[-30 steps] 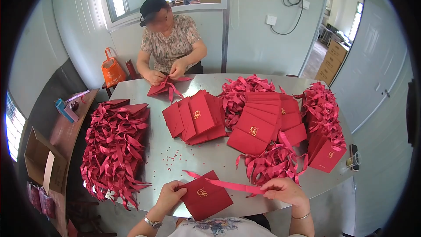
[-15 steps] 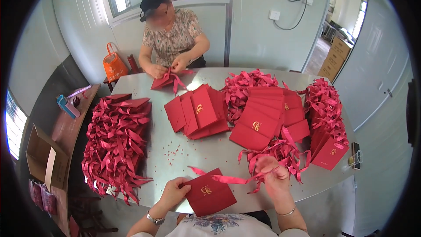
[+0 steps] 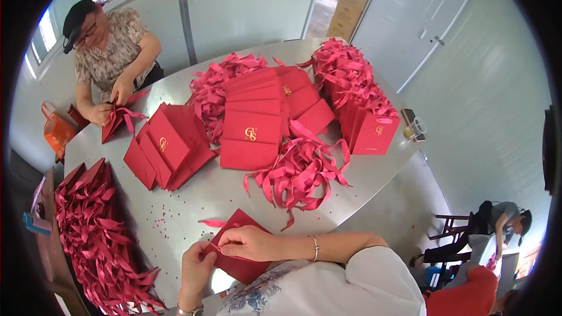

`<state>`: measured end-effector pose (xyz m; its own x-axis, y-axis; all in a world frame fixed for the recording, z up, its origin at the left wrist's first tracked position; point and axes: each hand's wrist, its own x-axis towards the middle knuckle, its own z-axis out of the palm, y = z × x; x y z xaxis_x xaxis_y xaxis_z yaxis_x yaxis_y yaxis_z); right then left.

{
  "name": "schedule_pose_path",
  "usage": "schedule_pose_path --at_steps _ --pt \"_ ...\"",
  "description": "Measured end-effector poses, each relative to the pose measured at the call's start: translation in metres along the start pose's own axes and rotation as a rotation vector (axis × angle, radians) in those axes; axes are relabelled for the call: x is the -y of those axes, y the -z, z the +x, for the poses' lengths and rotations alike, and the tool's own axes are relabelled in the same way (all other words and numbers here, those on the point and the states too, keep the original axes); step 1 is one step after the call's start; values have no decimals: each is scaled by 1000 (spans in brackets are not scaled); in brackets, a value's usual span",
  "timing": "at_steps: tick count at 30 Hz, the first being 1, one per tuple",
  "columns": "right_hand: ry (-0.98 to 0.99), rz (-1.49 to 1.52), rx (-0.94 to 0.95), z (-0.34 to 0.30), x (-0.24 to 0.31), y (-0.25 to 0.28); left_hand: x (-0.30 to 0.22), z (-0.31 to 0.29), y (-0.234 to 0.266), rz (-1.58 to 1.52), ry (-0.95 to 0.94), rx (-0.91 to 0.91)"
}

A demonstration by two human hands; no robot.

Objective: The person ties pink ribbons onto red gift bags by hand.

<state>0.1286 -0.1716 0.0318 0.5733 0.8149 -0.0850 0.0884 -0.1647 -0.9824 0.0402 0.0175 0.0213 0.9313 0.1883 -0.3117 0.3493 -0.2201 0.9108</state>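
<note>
A flat red paper bag (image 3: 244, 269) lies tilted at the table's near edge, in front of my body. My left hand (image 3: 198, 264) grips its left edge, thumb on top. My right hand (image 3: 249, 243) reaches across the bag with fingers pinched together near that same edge. Whatever is between those fingertips is too small to make out. A short end of pink-red ribbon (image 3: 212, 223) sticks out past the bag's far left side. Beyond the bag lies a tangled heap of loose ribbons (image 3: 301, 169), apart from both hands.
Stacked red bags (image 3: 252, 134) and another bag pile (image 3: 167, 146) occupy the middle. Ribboned bags stand in rows at left (image 3: 99, 240) and right (image 3: 357, 82). A co-worker (image 3: 111, 52) handles a bag across the table. A phone (image 3: 410, 118) and clear cup (image 3: 417, 127) sit at the right edge.
My right hand has moved left from the ribbon heap to the bag's left edge, no longer stretching a ribbon out. The view has turned right, showing people at lower right.
</note>
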Motion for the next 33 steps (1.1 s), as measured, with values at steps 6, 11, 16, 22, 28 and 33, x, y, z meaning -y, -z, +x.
schedule_pose_path --at_steps 6,11,16,22,28,33 --pt "144 -169 -113 2 -7 -14 11 -10 12 8 71 54" --pt "183 -396 -238 -3 -8 -8 -2 10 5 204 -174 44" --pt "200 -429 -229 -2 -6 -10 -6 5 8 -124 108 135" --pt "204 -468 -147 0 -2 -16 -4 -8 10 -245 108 158" --pt "120 -442 -108 1 7 -20 -5 -15 6 -239 91 99" --pt "70 -454 -163 -2 10 -29 -1 -18 -2 -135 36 4"
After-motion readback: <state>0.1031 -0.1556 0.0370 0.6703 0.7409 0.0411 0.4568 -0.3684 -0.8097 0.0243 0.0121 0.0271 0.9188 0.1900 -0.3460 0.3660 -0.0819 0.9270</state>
